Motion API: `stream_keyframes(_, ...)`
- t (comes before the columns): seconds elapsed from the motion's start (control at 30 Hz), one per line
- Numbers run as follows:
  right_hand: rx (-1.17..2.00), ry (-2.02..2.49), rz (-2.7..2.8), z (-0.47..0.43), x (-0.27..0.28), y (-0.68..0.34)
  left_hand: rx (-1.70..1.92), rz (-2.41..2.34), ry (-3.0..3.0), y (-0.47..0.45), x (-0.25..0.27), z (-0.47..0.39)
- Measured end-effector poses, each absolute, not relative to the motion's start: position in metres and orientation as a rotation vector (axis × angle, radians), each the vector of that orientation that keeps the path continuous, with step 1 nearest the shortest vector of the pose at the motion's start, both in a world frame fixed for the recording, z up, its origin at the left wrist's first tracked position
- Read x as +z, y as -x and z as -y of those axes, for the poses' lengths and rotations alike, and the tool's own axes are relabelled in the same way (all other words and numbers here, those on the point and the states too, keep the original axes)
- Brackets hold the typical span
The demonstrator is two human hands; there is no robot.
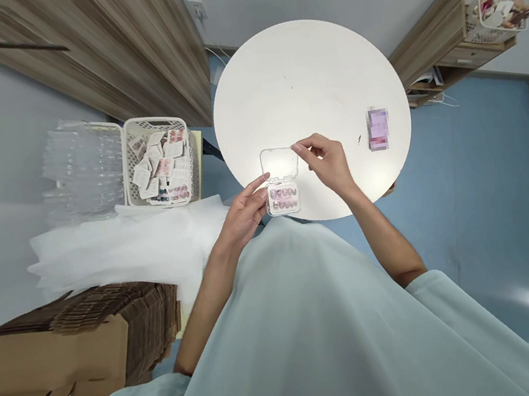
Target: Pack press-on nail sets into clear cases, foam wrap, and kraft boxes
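A small clear plastic case (286,212) lies open near the front edge of the round white table (302,56). Two rows of pinkish press-on nails (283,199) fill its lower half. Its transparent lid (279,163) is raised on the far side, away from my body. My left hand (243,214) grips the case by its left side, with one finger reaching up to the lid's lower left corner. At the lid's upper right corner, my right hand (326,159) pinches the edge between thumb and fingers.
A purple pixelated object (378,129) lies on the table's right side. To the left stand a white basket (128,160) of nail cards, stacked clear plastic trays (81,168), white sheets (125,245) and folded brown cardboard boxes (53,358). A wooden cabinet (440,33) is at the right.
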State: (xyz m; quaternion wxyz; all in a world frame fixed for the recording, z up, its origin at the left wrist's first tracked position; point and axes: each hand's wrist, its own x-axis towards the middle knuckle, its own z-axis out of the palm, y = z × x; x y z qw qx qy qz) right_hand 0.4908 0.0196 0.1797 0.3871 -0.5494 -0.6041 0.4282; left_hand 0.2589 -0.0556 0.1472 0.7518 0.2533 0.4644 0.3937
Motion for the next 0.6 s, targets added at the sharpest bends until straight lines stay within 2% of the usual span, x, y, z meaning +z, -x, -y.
stream_keyframes(0.23, 1.182, 1.29, 1.609, 0.015, 0.207, -0.493, 0.917, -0.948, -0.491, -0.258, 0.149, 0.049)
stream_keyframes(0.6, 1.327, 1.447, 1.53, 0.047, 0.191, -0.502, 0.892, -0.96, -0.55, -0.258, 0.149, 0.041)
